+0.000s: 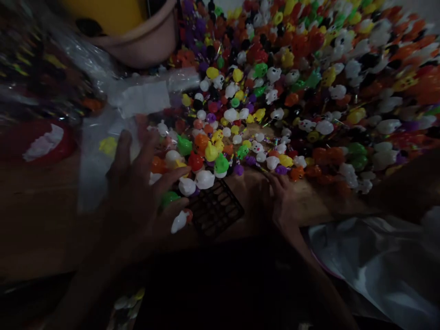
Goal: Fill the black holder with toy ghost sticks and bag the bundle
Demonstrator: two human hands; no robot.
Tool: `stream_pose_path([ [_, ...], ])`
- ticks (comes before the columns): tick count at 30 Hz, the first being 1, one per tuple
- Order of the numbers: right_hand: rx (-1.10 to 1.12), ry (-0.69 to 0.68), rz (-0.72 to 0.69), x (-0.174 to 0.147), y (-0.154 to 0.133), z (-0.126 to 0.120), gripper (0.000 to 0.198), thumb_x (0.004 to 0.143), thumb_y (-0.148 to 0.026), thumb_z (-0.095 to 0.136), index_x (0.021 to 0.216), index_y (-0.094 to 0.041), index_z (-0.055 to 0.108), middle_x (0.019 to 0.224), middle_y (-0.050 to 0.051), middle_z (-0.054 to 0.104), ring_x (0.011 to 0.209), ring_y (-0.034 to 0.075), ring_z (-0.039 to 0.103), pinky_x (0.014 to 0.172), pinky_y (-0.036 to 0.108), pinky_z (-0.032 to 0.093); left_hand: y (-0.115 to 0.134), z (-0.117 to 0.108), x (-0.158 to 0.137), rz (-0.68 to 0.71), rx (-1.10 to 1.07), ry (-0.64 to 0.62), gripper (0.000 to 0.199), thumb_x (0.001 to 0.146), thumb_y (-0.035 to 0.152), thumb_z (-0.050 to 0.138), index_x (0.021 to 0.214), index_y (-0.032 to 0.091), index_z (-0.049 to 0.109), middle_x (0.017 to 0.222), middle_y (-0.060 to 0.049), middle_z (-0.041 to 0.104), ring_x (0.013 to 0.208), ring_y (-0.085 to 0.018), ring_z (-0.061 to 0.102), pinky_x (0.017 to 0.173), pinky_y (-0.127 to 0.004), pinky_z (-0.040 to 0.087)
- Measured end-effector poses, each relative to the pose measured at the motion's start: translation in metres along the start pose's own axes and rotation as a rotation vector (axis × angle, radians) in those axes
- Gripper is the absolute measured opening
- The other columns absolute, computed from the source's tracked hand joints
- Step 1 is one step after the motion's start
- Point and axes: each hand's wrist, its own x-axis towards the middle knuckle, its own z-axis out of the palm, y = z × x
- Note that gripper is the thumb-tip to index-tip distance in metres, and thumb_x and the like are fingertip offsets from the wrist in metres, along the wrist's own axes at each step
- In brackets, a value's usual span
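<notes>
Left hand [137, 197] – fingers spread, nothing clearly gripped. It arcs around the near-left end of the small plastic toys [205, 179], thumb and index either side of a green toy [168, 198]; reads like a loose fence keeping strays in. White-and-orange toy [180, 222] sits just beside the thumb. Right hand [282, 197] is low at the pile's front edge, fingertips against dark clutter – can't tell if it's pinching anything. Black grid tray [218, 208] lies flat on the wooden surface [37, 206] between the hands, on the body side, probably so both reach it. Main heap [273, 74] fills the back and right, likely as stock within reach. Clear bag [91, 183] lies flat beyond the left hand, pink basin [151, 48] behind, presumably parked clear of the working spot.
</notes>
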Motion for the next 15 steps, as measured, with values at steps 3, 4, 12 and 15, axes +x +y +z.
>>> stream_pose_path([
  [3, -0.032, -0.080, 0.025, 0.016, 0.008, 0.005, 0.035, 0.098, -0.023, 0.046, 0.125, -0.018, 0.067, 0.117, 0.013, 0.069, 0.102, 0.026, 0.063, 0.087, 0.039, 0.053, 0.000, 0.013, 0.004, -0.022, 0.005, -0.038, 0.025, 0.095, 0.043, 0.052, 0.107, 0.033, 0.071, 0.166, 0.017, 0.023, 0.156, -0.037, 0.012, 0.131, -0.056, 0.008],
  [4, -0.060, -0.109, 0.031, 0.020, 0.008, 0.009, 0.036, 0.097, -0.023, 0.046, 0.127, -0.017, 0.066, 0.118, 0.014, 0.069, 0.102, 0.026, 0.063, 0.085, 0.039, 0.053, 0.000, 0.015, 0.003, -0.043, -0.001, -0.040, 0.026, 0.097, 0.043, 0.049, 0.103, 0.032, 0.071, 0.165, 0.016, 0.027, 0.156, -0.036, 0.015, 0.131, -0.055, 0.011],
  [12, -0.177, -0.096, 0.039, 0.020, 0.010, 0.030, 0.035, 0.100, -0.023, 0.044, 0.126, -0.015, 0.064, 0.120, 0.014, 0.066, 0.102, 0.026, 0.061, 0.081, 0.036, 0.049, -0.003, 0.017, 0.000, -0.050, -0.022, -0.041, 0.031, 0.101, 0.039, 0.044, 0.098, 0.027, 0.072, 0.160, 0.008, 0.040, 0.154, -0.032, 0.026, 0.128, -0.055, 0.023],
  [15, -0.140, -0.086, 0.017, 0.019, 0.011, 0.029, 0.032, 0.100, -0.026, 0.043, 0.121, -0.014, 0.066, 0.114, 0.014, 0.066, 0.098, 0.026, 0.060, 0.081, 0.036, 0.049, -0.005, 0.019, 0.001, 0.007, -0.010, -0.013, 0.032, 0.101, 0.039, 0.046, 0.096, 0.023, 0.073, 0.160, 0.003, 0.041, 0.152, -0.034, 0.029, 0.126, -0.056, 0.026],
])
